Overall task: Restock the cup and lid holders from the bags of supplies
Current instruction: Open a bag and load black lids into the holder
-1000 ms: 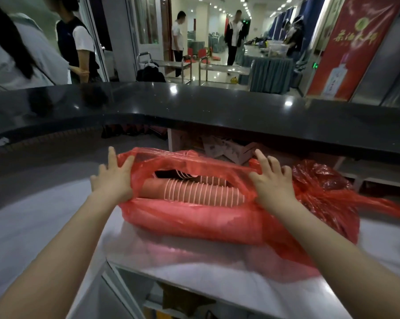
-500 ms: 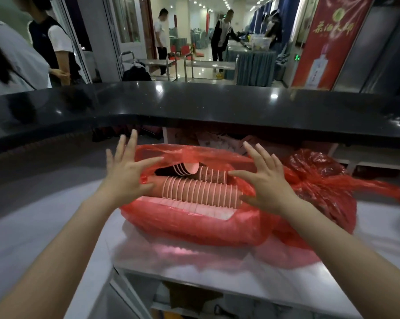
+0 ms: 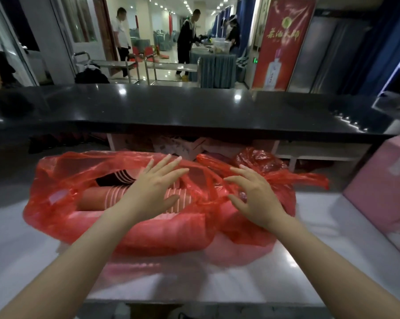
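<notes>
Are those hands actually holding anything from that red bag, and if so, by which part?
Nothing is held. The left hand and right hand hover open, fingers spread, over the red bag of stacked cups.

cups in bag — on counter

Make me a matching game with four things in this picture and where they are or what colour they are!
Things:
1. cups
2. counter
3. box
4. left hand

Places and colours:
A. black and shiny, across the back
B. pink, at the right edge
C. open, spread above the cups
D. lying in a stack inside the red bag

Right pairs: 1-D, 2-A, 3-B, 4-C
</notes>
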Tool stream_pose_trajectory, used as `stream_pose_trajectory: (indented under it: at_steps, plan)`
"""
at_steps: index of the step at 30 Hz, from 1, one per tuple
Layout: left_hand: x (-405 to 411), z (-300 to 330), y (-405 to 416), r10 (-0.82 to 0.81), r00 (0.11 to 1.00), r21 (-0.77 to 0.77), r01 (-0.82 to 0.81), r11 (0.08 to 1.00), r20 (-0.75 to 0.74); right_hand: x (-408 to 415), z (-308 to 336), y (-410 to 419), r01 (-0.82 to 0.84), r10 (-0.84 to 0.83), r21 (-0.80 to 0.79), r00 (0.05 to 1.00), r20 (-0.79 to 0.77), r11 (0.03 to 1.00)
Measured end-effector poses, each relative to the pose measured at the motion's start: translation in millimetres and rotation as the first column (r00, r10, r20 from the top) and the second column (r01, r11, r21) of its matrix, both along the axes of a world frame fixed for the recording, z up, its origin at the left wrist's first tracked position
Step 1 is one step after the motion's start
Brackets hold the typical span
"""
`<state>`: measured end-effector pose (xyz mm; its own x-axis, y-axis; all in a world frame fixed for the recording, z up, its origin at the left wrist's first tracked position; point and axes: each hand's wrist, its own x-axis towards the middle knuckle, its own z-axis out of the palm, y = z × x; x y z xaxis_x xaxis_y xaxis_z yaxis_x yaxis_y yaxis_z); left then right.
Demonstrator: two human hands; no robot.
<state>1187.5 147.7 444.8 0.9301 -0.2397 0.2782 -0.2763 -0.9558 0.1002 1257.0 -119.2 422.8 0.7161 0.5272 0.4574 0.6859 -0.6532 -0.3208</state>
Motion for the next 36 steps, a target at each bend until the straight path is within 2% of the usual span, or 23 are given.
stream_pose_trajectory:
  at_steps: [4, 8, 11, 14, 17, 19, 21, 23, 25, 27, 30, 34, 36]
  plan:
    - [28.0, -2.0, -52.8, -0.040, 0.999, -0.136, 0.038, 0.990, -0.012, 33.7, 0.1, -61.4, 0.137, -0.139, 0.081, 0.990, 0.020, 0.987]
    - [52.8, -6.1, -104.6, -0.016, 1.000, -0.226, 0.022, 0.974, 0.027, 82.3, 0.3, -114.1, 0.224, -0.224, -0.010, 0.975, -0.005, 0.975]
    - [65.3, -6.6, -140.3, 0.084, 0.995, -0.336, -0.060, 0.940, 0.058, 107.6, -1.5, -127.2, 0.097, -0.119, -0.141, 0.981, -0.152, 0.985]
    - [76.4, -11.6, -174.2, 0.198, 0.976, -0.408, -0.147, 0.901, 0.086, 115.2, -7.9, -127.7, -0.005, -0.060, -0.194, 0.943, -0.328, 0.981]
    - [84.4, -24.6, -203.7, 0.364, 0.931, -0.408, -0.344, 0.846, -0.028, 118.6, -17.9, -129.6, -0.028, -0.058, -0.229, 0.930, -0.363, 0.973]
    - [87.6, -38.8, -218.3, 0.427, 0.893, -0.316, -0.449, 0.836, -0.141, 119.6, -20.6, -129.9, -0.046, -0.035, -0.235, 0.944, -0.329, 0.971]
    - [87.9, -50.0, -230.3, 0.455, 0.872, -0.282, -0.490, 0.825, -0.182, 117.5, -22.5, -127.7, -0.024, -0.017, -0.232, 0.985, -0.174, 0.972]
    - [89.5, -57.3, -239.5, 0.451, 0.876, -0.289, -0.482, 0.827, -0.171, 113.3, -20.6, -124.1, -0.083, 0.093, -0.239, 0.995, 0.029, 0.967]
    - [93.2, -60.3, -245.5, 0.414, 0.894, -0.303, -0.448, 0.841, -0.171, 113.1, -20.6, -120.4, -0.191, 0.251, -0.312, 0.954, 0.165, 0.930]
    - [95.9, -60.5, -246.7, 0.369, 0.910, -0.381, -0.414, 0.827, -0.187, 119.7, -21.4, -121.9, -0.237, 0.320, -0.387, 0.933, 0.167, 0.891]
    - [97.6, -60.6, -238.2, 0.363, 0.916, -0.495, -0.400, 0.772, -0.172, 132.7, -25.2, -138.9, -0.171, 0.171, -0.324, 0.985, -0.030, 0.930]
    - [103.0, -58.8, -227.3, 0.417, 0.903, -0.502, -0.408, 0.762, -0.101, 144.4, -25.8, -162.6, -0.009, 0.000, -0.274, 0.999, -0.035, 0.962]
    - [106.0, -57.4, -218.1, 0.468, 0.882, -0.525, -0.424, 0.738, -0.055, 152.2, -24.6, -175.0, 0.127, -0.143, -0.256, 0.989, -0.048, 0.958]
